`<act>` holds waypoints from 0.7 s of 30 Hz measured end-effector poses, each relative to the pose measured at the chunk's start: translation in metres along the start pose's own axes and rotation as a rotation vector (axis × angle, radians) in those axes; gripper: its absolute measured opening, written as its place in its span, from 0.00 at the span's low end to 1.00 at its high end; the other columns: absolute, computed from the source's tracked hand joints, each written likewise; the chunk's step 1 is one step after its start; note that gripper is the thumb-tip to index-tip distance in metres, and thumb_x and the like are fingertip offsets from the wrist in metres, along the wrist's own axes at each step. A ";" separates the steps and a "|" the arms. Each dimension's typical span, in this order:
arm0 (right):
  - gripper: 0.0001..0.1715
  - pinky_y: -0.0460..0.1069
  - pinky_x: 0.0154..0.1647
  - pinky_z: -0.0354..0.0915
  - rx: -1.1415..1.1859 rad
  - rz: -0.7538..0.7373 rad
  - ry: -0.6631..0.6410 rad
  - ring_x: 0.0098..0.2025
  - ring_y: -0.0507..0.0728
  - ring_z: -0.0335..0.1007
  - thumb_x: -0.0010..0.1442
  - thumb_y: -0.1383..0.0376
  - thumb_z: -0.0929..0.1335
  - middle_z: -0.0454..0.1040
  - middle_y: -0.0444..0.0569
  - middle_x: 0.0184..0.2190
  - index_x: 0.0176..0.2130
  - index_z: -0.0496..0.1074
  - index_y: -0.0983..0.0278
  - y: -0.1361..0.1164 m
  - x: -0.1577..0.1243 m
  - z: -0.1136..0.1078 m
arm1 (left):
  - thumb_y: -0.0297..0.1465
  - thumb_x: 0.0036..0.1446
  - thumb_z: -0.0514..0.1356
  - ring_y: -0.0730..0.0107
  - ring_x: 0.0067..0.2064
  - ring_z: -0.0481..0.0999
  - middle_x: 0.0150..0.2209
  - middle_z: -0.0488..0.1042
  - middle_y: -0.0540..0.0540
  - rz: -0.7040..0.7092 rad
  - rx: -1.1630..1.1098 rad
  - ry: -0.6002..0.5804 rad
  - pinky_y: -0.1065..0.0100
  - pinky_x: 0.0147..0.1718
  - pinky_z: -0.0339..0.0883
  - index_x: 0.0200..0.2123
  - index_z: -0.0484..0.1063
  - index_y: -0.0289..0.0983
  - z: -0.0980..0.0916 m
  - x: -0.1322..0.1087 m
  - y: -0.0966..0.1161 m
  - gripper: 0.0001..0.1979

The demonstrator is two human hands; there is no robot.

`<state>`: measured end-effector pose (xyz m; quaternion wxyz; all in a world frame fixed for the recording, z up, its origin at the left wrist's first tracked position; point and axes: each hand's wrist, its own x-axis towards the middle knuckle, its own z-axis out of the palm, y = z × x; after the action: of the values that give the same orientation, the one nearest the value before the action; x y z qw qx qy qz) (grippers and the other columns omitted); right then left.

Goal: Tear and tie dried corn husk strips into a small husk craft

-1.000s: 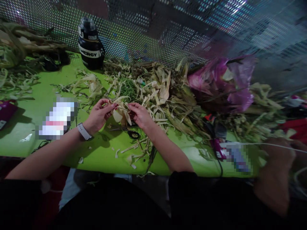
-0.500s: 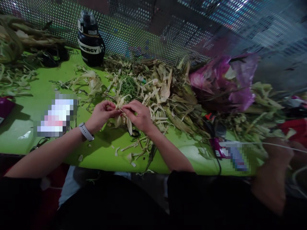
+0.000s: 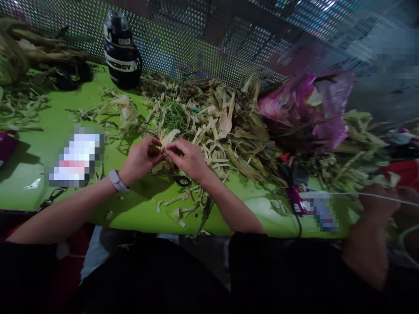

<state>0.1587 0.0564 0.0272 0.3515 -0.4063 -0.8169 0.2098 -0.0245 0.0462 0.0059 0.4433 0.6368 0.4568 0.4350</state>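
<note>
Both hands meet over the green table (image 3: 131, 213), fingertips pinched together on a pale corn husk piece (image 3: 169, 136). My left hand (image 3: 141, 158), with a light watch band on its wrist, grips it from the left. From the right, my right hand (image 3: 187, 158) pinches the same piece between thumb and fingers. The husk's lower part is mostly hidden by the fingers. Just below them lies a black ring-shaped object (image 3: 183, 180), perhaps a scissor handle. Behind the hands are thin green strips (image 3: 173, 117) and a heap of dried corn husks (image 3: 242, 144).
A black bottle (image 3: 122, 56) stands by the perforated metal panel (image 3: 196, 39). A blurred-out phone (image 3: 77, 159) lies at left, another (image 3: 324, 213) at right. The pink plastic bag (image 3: 301, 104) sits at back right. Another person's hand (image 3: 379, 200) is at far right, near a white cable.
My fingers have shifted slightly on the husk piece, and the long strip that hung below my right hand no longer shows. My left wrist has turned a little and moved right.
</note>
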 end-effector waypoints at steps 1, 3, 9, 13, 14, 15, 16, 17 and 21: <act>0.07 0.50 0.40 0.64 0.030 0.001 -0.013 0.36 0.56 0.71 0.60 0.62 0.67 0.77 0.49 0.34 0.35 0.75 0.62 -0.001 0.001 -0.002 | 0.33 0.49 0.68 0.66 0.32 0.79 0.30 0.80 0.46 0.020 0.031 0.002 0.69 0.31 0.70 0.40 0.67 0.37 0.000 0.000 0.000 0.17; 0.06 0.50 0.40 0.65 0.089 0.003 -0.052 0.37 0.56 0.72 0.59 0.63 0.67 0.78 0.48 0.35 0.35 0.76 0.61 -0.003 0.002 -0.007 | 0.33 0.49 0.67 0.66 0.31 0.79 0.30 0.80 0.46 0.042 0.066 0.004 0.69 0.30 0.69 0.40 0.67 0.37 -0.001 0.000 0.001 0.17; 0.07 0.49 0.38 0.64 0.141 0.130 -0.080 0.33 0.54 0.71 0.59 0.63 0.67 0.77 0.46 0.32 0.37 0.74 0.61 -0.003 0.003 -0.014 | 0.34 0.49 0.67 0.67 0.30 0.79 0.29 0.80 0.46 0.060 0.099 -0.014 0.70 0.30 0.69 0.39 0.67 0.37 -0.001 0.000 0.005 0.16; 0.09 0.48 0.36 0.65 0.165 0.116 -0.084 0.33 0.53 0.71 0.59 0.64 0.67 0.75 0.46 0.33 0.41 0.70 0.61 -0.006 0.003 -0.010 | 0.34 0.49 0.68 0.67 0.30 0.78 0.29 0.79 0.47 0.066 0.088 -0.038 0.70 0.30 0.69 0.39 0.68 0.37 0.000 -0.002 0.004 0.16; 0.09 0.48 0.36 0.65 0.144 0.101 -0.101 0.33 0.53 0.71 0.59 0.65 0.67 0.75 0.46 0.33 0.42 0.69 0.61 -0.007 0.003 -0.010 | 0.34 0.48 0.68 0.68 0.29 0.78 0.29 0.79 0.47 0.059 0.068 -0.050 0.70 0.30 0.69 0.39 0.68 0.37 0.000 -0.002 0.003 0.16; 0.09 0.49 0.36 0.65 0.109 0.085 -0.116 0.33 0.53 0.70 0.59 0.65 0.66 0.75 0.47 0.33 0.42 0.69 0.62 -0.008 0.003 -0.011 | 0.34 0.48 0.68 0.68 0.29 0.78 0.28 0.79 0.47 0.045 0.036 -0.062 0.70 0.29 0.69 0.38 0.68 0.37 0.000 -0.001 0.002 0.16; 0.09 0.49 0.36 0.64 0.072 0.068 -0.126 0.32 0.53 0.70 0.59 0.64 0.67 0.75 0.47 0.33 0.41 0.69 0.62 -0.009 0.003 -0.012 | 0.34 0.48 0.68 0.69 0.28 0.77 0.27 0.78 0.48 0.023 -0.008 -0.073 0.71 0.28 0.69 0.38 0.68 0.37 -0.001 0.000 0.002 0.16; 0.09 0.49 0.35 0.64 0.042 0.050 -0.133 0.32 0.53 0.69 0.58 0.64 0.67 0.74 0.47 0.33 0.41 0.69 0.62 -0.009 0.004 -0.014 | 0.35 0.48 0.68 0.70 0.27 0.77 0.26 0.77 0.48 -0.005 -0.055 -0.080 0.71 0.27 0.68 0.37 0.68 0.37 -0.001 0.001 0.001 0.16; 0.14 0.49 0.35 0.64 -0.049 -0.019 -0.144 0.33 0.53 0.69 0.58 0.61 0.69 0.74 0.51 0.42 0.45 0.69 0.62 -0.006 0.004 -0.021 | 0.34 0.45 0.70 0.71 0.25 0.76 0.24 0.75 0.51 -0.101 -0.230 -0.076 0.73 0.25 0.68 0.36 0.66 0.37 -0.003 0.007 0.001 0.18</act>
<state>0.1691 0.0571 0.0466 0.2837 -0.3907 -0.8489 0.2151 -0.0261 0.0532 0.0087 0.5518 0.5739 0.4183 0.4371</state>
